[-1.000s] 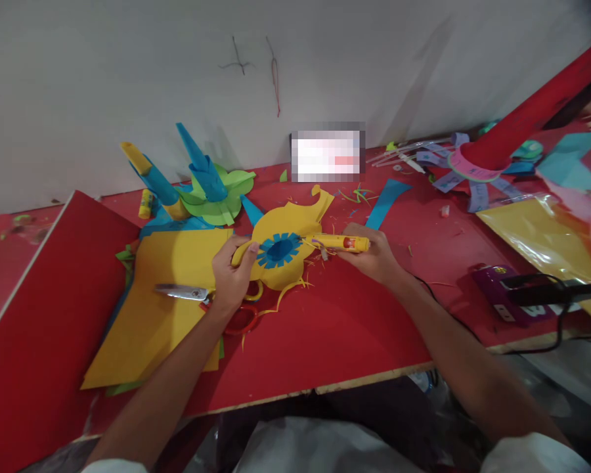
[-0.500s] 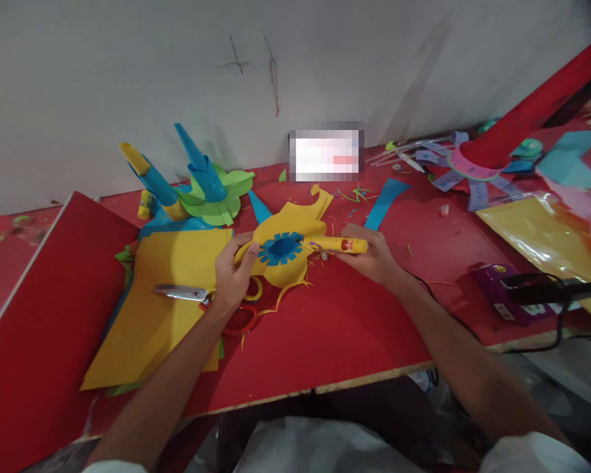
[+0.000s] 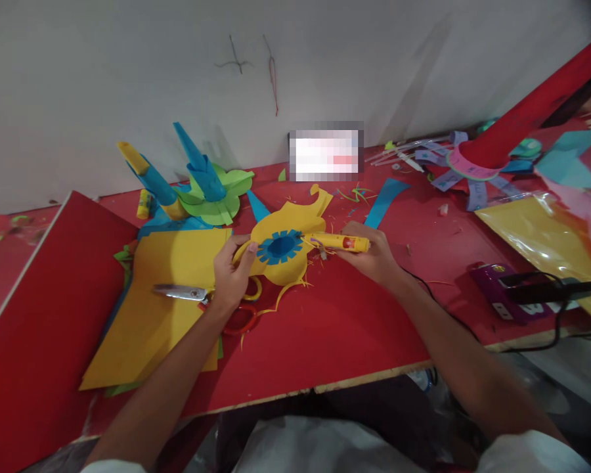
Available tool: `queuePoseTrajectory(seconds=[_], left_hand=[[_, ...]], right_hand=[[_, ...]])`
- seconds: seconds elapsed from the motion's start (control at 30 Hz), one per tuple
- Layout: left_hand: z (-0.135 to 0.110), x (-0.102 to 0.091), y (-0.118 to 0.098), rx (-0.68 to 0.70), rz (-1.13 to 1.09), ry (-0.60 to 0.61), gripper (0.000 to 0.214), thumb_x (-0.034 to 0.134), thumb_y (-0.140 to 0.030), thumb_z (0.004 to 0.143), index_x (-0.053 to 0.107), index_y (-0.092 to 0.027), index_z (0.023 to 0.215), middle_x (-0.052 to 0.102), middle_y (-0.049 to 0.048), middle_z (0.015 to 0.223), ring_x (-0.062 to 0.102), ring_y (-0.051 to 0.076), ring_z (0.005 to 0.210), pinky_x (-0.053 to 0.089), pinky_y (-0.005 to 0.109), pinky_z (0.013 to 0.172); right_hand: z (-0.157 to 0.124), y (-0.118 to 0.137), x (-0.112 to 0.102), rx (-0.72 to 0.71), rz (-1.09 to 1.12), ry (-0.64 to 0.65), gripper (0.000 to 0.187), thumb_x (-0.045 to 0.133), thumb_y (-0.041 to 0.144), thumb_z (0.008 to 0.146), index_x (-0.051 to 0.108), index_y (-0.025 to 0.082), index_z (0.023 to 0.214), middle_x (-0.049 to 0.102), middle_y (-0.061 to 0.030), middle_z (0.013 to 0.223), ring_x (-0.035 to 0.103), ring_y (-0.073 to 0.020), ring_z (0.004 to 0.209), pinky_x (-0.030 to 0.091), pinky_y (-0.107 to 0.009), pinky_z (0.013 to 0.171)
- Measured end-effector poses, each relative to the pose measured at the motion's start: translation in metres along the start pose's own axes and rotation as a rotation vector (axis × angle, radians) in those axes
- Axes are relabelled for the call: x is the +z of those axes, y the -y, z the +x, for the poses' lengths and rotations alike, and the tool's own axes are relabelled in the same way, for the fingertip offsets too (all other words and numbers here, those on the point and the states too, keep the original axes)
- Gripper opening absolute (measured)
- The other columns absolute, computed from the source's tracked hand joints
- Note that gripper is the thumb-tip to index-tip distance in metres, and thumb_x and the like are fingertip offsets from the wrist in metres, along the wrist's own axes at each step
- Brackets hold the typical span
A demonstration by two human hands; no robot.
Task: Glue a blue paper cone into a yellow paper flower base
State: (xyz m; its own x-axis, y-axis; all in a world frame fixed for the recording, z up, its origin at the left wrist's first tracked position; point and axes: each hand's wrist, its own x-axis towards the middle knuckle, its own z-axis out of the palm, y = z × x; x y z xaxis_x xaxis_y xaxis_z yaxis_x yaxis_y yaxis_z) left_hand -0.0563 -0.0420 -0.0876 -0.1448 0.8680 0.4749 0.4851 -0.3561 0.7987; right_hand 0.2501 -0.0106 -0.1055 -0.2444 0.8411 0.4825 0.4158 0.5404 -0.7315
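1. The left hand (image 3: 230, 276) is closed on the left edge of a yellow paper cut-out (image 3: 288, 246), thumb on top and fingers curled beneath; the cut-out is held just above the red tabletop (image 3: 345, 328).
2. A blue fringed disc (image 3: 280, 247) lies on the middle of the cut-out.
3. The right hand (image 3: 372, 253) is wrapped around a yellow glue stick (image 3: 337, 242), which lies nearly level with its tip at the right rim of the blue disc.
4. Compared with half a second ago, the glue stick's tip sits slightly lower and closer against the disc; the cut-out and both hands have barely shifted.
5. Scissors (image 3: 197, 295) lie under the left wrist on a large yellow sheet (image 3: 167, 302), blades pointing left, unchanged in position.
6. Behind the cut-out stand blue paper cones (image 3: 197, 164) on a green paper flower (image 3: 221, 194), with a second glue stick (image 3: 144, 203) to their left.
7. At right, a purple device (image 3: 497, 289) with a black cable rests near the tabletop's edge, beside a yellow sheet in clear wrap (image 3: 542, 236).
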Motion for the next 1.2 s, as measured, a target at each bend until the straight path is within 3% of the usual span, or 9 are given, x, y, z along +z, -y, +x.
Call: queuePoseTrajectory(seconds=[0.8, 1.03, 1.2], left_hand=[[0.001, 0.000, 0.000, 0.016, 0.003, -0.004, 0.039, 0.067, -0.057, 0.096, 0.069, -0.019, 0.090, 0.069, 0.0025, 0.081, 0.063, 0.017, 0.075, 0.052, 0.029, 0.071], [0.001, 0.000, 0.001, 0.002, 0.001, -0.012, 0.039, 0.066, -0.057, 0.097, 0.070, -0.019, 0.091, 0.069, 0.0029, 0.082, 0.064, 0.017, 0.076, 0.052, 0.029, 0.073], [0.000, -0.001, 0.002, 0.004, 0.001, -0.015, 0.036, 0.067, -0.054, 0.098, 0.069, -0.018, 0.091, 0.069, 0.0023, 0.082, 0.063, 0.016, 0.077, 0.052, 0.028, 0.073]], right_hand=[[0.001, 0.001, 0.000, -0.012, -0.022, -0.008, 0.032, 0.077, 0.045, 0.093, 0.059, 0.024, 0.077, 0.061, -0.0019, 0.075, 0.055, -0.0183, 0.066, 0.041, -0.034, 0.063], [0.000, -0.005, -0.007, -0.012, -0.082, -0.044, 0.033, 0.076, 0.032, 0.089, 0.050, 0.024, 0.071, 0.055, 0.0009, 0.070, 0.051, -0.0160, 0.063, 0.038, -0.033, 0.062], [0.001, -0.007, -0.010, -0.001, -0.074, -0.016, 0.036, 0.077, 0.033, 0.087, 0.047, 0.024, 0.069, 0.053, 0.0018, 0.068, 0.049, -0.0148, 0.062, 0.036, -0.031, 0.060]])
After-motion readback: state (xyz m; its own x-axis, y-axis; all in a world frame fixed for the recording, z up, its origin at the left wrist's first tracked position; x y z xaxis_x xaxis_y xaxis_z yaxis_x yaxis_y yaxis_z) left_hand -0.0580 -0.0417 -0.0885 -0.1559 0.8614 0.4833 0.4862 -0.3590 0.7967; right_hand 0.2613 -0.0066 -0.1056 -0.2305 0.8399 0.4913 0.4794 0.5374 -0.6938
